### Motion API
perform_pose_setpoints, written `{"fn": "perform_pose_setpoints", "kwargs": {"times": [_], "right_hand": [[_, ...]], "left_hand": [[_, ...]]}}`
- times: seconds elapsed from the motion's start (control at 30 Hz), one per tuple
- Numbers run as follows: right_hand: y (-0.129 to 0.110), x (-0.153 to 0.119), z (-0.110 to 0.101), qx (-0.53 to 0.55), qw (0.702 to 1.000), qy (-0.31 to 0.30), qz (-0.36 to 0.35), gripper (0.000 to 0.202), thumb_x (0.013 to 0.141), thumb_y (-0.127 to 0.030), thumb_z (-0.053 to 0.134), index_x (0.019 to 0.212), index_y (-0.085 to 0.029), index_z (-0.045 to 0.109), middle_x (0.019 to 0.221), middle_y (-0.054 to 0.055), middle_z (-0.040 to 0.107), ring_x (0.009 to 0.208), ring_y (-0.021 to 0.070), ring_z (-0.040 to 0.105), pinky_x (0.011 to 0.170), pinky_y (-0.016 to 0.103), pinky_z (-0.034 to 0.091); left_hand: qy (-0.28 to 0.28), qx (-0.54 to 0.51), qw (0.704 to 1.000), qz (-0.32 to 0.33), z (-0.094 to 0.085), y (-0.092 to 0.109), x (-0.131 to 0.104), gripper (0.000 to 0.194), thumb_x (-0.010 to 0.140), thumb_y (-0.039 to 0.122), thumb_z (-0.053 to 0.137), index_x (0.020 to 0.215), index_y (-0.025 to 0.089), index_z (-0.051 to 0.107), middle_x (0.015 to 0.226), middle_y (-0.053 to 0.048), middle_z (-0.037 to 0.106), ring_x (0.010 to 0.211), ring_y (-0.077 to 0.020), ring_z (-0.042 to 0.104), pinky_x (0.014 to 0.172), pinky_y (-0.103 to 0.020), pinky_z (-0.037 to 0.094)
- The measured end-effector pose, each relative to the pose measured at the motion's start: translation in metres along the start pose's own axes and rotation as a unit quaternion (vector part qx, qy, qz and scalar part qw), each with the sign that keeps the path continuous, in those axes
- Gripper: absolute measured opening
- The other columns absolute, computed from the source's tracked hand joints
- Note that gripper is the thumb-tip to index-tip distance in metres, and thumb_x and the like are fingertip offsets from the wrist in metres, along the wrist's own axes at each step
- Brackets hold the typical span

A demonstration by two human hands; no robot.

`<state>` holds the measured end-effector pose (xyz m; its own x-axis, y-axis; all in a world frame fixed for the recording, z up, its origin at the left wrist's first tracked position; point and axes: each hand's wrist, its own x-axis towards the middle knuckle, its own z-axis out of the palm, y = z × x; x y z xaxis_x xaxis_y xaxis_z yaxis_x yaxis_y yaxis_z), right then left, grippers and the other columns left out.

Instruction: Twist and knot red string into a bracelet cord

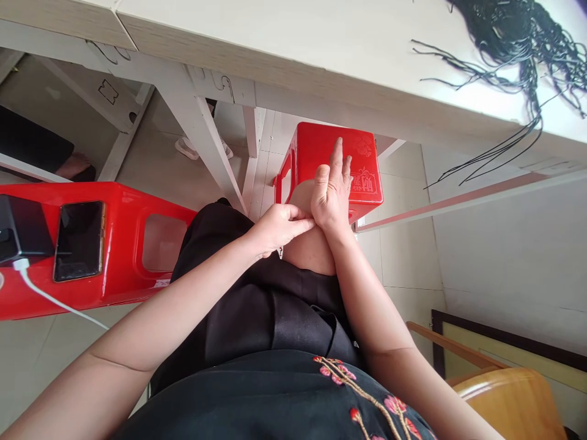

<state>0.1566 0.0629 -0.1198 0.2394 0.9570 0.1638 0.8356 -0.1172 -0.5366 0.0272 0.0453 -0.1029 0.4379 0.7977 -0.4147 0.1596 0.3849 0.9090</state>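
My left hand [285,225] is closed in a pinch over my bare knee [309,250], its thumb and fingertips meeting at the heel of my right hand [332,192]. Whatever the pinch holds, if anything, is hidden or too small to make out. My right hand rests its edge on the knee with its fingers stretched out and apart, pointing away from me. A red plastic stool [337,146] stands just beyond the knee. Black skirt fabric [247,293] covers my lap.
A white table [293,36] crosses above, with a tangle of black cords [518,49] hanging over its edge. Left, another red stool [123,226] holds a phone [79,240] and a black box [25,226] with a white cable. A wooden chair [509,397] stands right; another person's foot [76,165] shows left.
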Motion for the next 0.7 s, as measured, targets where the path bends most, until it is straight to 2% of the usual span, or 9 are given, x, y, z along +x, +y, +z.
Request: {"fn": "perform_pose_setpoints", "kwargs": {"times": [0.1,0.2,0.37,0.43,0.5,0.57,0.63,0.67,0.7], "right_hand": [[0.003,-0.001,0.001,0.099,0.995,0.021,-0.017,0.065,0.099,-0.055,0.011,0.156,-0.027,0.003,0.162,0.003,0.02,0.151,0.0307,0.002,0.117,0.06,0.014],[0.005,-0.002,0.003,0.152,0.987,0.034,-0.028,0.068,0.097,-0.06,0.013,0.156,-0.026,0.009,0.161,0.005,0.022,0.151,0.0324,0.001,0.116,0.063,0.013],[0.012,0.002,0.009,0.184,0.979,0.057,-0.062,0.064,0.098,-0.06,0.01,0.154,-0.031,0.01,0.161,0.006,0.021,0.149,0.0285,0.019,0.116,0.06,0.019],[0.014,0.003,0.006,0.225,0.97,0.06,-0.065,0.061,0.099,-0.057,0.008,0.152,-0.031,0.021,0.157,0.008,0.03,0.145,0.0259,0.03,0.115,0.057,0.026],[0.015,-0.003,-0.007,0.294,0.952,0.067,-0.046,0.057,0.1,-0.054,0.014,0.141,-0.027,0.043,0.146,0.009,0.047,0.137,0.0238,0.045,0.111,0.052,0.037],[0.013,-0.018,-0.026,0.352,0.931,0.099,-0.018,0.044,0.1,-0.049,0.032,0.119,-0.024,0.061,0.127,0.009,0.063,0.123,0.0221,0.058,0.103,0.047,0.047],[0.01,-0.04,-0.045,0.357,0.922,0.149,-0.01,0.024,0.093,-0.04,0.055,0.105,-0.023,0.066,0.108,0.006,0.07,0.105,0.0199,0.066,0.095,0.041,0.052],[0.008,-0.052,-0.052,0.353,0.923,0.152,-0.012,0.018,0.089,-0.036,0.061,0.099,-0.023,0.067,0.096,0.004,0.072,0.092,0.018,0.069,0.087,0.037,0.056],[0.005,-0.064,-0.058,0.357,0.926,0.121,-0.013,0.014,0.088,-0.033,0.063,0.095,-0.023,0.067,0.087,0.003,0.071,0.082,0.0167,0.069,0.079,0.035,0.057]], "left_hand": [[-0.002,0.063,0.998,0.032,0.001,0.004,0.0,0.009,0.067,0.022,0.072,0.069,0.014,0.069,0.07,-0.002,0.069,0.069,-0.0153,0.06,0.068,-0.028,0.045],[0.014,0.106,0.993,0.043,0.003,0.01,-0.001,0.004,0.062,0.014,0.069,0.059,0.014,0.065,0.06,0.0,0.064,0.061,-0.0145,0.056,0.061,-0.027,0.041],[0.031,0.083,0.995,0.039,0.008,0.01,0.001,0.009,0.059,0.01,0.063,0.054,0.015,0.059,0.055,0.003,0.057,0.056,-0.0113,0.05,0.056,-0.025,0.036],[0.03,0.063,0.997,0.034,0.009,0.007,0.0,0.006,0.06,0.012,0.064,0.057,0.015,0.06,0.058,0.002,0.058,0.058,-0.0109,0.05,0.058,-0.024,0.037],[0.029,0.042,0.998,0.029,0.008,0.004,-0.002,0.003,0.062,0.016,0.065,0.061,0.014,0.062,0.06,0.002,0.058,0.059,-0.0101,0.049,0.059,-0.024,0.037],[0.037,0.024,0.999,0.025,0.005,0.004,-0.006,0.008,0.066,0.023,0.067,0.066,0.015,0.064,0.062,0.002,0.057,0.058,-0.0091,0.046,0.057,-0.024,0.036],[0.052,-0.011,0.999,0.01,0.001,0.006,-0.013,0.014,0.067,0.029,0.068,0.069,0.016,0.064,0.061,0.003,0.055,0.056,-0.0082,0.044,0.054,-0.023,0.033],[0.057,-0.036,0.998,-0.001,-0.001,0.007,-0.016,0.016,0.067,0.03,0.07,0.07,0.016,0.064,0.061,0.003,0.054,0.055,-0.0078,0.043,0.053,-0.022,0.032],[0.056,-0.06,0.997,-0.01,-0.002,0.009,-0.02,0.017,0.066,0.031,0.072,0.07,0.016,0.064,0.06,0.004,0.053,0.055,-0.0075,0.042,0.052,-0.022,0.032]]}}
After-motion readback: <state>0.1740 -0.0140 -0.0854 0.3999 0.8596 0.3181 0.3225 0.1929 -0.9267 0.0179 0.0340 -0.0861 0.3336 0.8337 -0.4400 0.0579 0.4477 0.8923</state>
